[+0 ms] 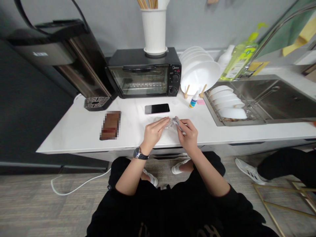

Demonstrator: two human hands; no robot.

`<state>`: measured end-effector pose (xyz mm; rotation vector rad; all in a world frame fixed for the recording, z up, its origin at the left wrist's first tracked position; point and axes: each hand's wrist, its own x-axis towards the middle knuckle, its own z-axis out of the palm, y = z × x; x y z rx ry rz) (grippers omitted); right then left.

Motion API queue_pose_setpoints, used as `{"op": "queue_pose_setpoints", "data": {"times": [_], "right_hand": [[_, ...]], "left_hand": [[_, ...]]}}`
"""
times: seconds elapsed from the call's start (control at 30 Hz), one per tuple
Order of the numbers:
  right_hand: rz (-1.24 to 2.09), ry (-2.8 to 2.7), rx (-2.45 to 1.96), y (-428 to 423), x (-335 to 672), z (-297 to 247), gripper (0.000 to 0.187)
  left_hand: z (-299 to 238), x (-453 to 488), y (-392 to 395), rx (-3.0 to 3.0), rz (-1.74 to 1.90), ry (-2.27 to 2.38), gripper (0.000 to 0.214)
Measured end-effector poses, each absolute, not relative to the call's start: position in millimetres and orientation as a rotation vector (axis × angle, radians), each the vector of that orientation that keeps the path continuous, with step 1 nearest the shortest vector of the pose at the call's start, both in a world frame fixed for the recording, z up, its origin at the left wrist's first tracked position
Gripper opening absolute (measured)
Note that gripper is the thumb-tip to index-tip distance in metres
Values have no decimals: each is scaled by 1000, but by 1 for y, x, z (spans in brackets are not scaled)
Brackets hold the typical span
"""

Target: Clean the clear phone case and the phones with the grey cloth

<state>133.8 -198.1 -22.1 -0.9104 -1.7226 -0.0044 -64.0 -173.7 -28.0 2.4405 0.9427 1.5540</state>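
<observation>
Low over the white counter, my left hand [153,132] and my right hand [188,133] meet at a small clear plastic packet [173,123] with a crumpled grey-silver part. The fingers of both hands press on it, and my right fingertips pinch its grey end. The hands hide part of the packet, and its contents cannot be made out. A black smartphone [157,109] lies face up just beyond my hands. A dark wristwatch [140,153] sits on my left wrist.
A pixelated brown rectangular item [110,125] lies left on the white counter [81,138]. Behind stand a black toaster oven [144,73], white plates in racks [199,74], and a small bottle [194,99]. A steel sink [278,98] lies right. Another person's leg [286,163] shows at right.
</observation>
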Motion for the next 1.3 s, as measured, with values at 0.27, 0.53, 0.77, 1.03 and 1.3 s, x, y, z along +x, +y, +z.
{"op": "queue_pose_setpoints", "data": {"times": [0.27, 0.53, 0.77, 1.03, 1.3], "right_hand": [[-23, -1814, -775, -216, 115, -21, 59], [-64, -1876, -749, -211, 123, -24, 63], [-16, -1768, -921, -194, 142, -32, 47], [78, -1689, -976, -193, 137, -27, 41], [38, -1689, -968, -206, 120, -25, 45]], "left_hand": [[-27, -64, -176, 2408, 1556, 939, 45], [-29, -65, -175, 2419, 1534, 941, 47], [-30, -64, -174, 2478, 1481, 957, 42], [-30, -64, -173, 2471, 1502, 967, 40], [-28, -65, -174, 2480, 1502, 1007, 39]]}}
